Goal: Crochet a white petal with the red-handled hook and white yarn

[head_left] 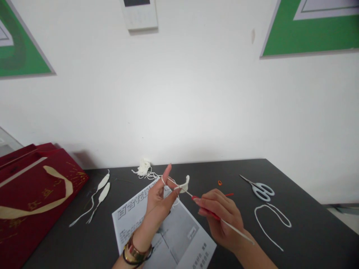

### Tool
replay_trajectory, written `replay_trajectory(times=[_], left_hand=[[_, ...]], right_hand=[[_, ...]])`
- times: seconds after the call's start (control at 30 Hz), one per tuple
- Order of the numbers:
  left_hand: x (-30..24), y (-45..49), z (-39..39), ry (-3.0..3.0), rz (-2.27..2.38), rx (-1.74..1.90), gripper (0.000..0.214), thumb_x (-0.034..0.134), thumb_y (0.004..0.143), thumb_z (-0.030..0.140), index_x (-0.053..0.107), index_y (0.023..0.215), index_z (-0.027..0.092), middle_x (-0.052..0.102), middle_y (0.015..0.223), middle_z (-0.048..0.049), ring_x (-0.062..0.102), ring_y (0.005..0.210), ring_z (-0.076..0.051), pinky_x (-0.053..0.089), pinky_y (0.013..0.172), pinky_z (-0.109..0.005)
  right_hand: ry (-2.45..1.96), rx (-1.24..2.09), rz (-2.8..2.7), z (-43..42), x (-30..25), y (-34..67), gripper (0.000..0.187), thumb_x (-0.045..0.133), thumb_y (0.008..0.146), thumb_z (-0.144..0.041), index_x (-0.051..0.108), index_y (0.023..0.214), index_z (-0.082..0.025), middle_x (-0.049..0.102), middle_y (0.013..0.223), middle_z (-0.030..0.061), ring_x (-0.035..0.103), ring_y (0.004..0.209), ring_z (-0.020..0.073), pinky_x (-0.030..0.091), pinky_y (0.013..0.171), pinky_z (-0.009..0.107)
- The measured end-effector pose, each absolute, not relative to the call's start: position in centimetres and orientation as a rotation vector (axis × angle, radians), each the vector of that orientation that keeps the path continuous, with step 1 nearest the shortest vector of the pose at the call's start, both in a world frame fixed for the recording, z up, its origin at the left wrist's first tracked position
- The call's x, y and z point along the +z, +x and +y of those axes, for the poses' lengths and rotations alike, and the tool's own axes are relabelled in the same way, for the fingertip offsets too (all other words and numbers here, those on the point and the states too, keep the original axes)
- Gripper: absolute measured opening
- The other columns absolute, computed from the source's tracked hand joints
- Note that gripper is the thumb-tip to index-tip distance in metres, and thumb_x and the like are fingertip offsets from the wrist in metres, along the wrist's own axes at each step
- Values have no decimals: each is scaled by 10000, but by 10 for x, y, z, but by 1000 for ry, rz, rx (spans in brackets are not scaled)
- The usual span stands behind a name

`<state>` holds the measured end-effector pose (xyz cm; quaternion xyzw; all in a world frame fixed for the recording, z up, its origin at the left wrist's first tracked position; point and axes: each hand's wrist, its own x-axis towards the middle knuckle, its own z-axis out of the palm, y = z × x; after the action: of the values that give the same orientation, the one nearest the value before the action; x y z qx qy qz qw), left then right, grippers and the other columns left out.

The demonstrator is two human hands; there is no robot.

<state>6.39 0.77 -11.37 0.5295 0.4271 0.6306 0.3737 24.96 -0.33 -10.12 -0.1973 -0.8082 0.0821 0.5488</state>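
My left hand pinches a small white crochet piece between thumb and fingers, with its index finger raised and white yarn looped around it. In my right hand is a crochet hook with a red grip, its thin metal shaft reaching to the white piece. A pale strand or shaft end sticks out behind that hand. From my left hand the yarn runs back to a loose heap of white yarn near the wall. Under both hands lies a printed sheet, partly covered.
Two white crocheted petals with yarn tails lie at the left, beside a dark red gift bag. To the right are scissors, a cut piece of white yarn, an orange stitch marker and a small red item.
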Motion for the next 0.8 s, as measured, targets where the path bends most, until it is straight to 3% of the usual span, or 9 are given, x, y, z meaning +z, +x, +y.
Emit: replay_trajectory(times=[0.23,0.43,0.57,0.67,0.8], left_hand=[[-109,53,10,1299,963,1368,608,737,660,144,569,1231,266,561,692,44,503,658,-95,419,723,-244],[-105,50,6,1235,873,1173,603,754,629,111,600,1193,261,554,679,44,485,608,-76,399,617,-213],[-104,51,4,1294,867,1146,464,755,638,125,673,1083,229,573,681,28,506,640,-90,410,656,-231],[-105,54,4,1376,872,1250,474,730,676,137,651,1122,277,578,698,32,519,684,-101,423,734,-260],[-108,63,4,1514,926,1511,500,671,732,119,607,1175,344,579,702,41,525,746,-109,405,850,-289]], right_hand=[[-555,509,-1812,-3,-90,263,201,529,824,-84,629,954,-201,624,754,30,553,669,140,436,594,259],[-629,938,-1519,4,-97,266,160,544,865,-252,675,801,-185,584,644,10,512,568,111,395,512,231],[-637,1242,-1169,12,-101,260,203,594,837,-319,676,740,-159,619,607,20,483,461,83,371,396,189],[-673,1445,-874,18,-103,254,215,654,788,-339,668,703,-142,621,547,8,463,382,63,366,317,154],[-667,1674,-621,22,-107,244,203,724,722,-313,684,720,-113,613,519,-10,507,390,56,464,348,142]])
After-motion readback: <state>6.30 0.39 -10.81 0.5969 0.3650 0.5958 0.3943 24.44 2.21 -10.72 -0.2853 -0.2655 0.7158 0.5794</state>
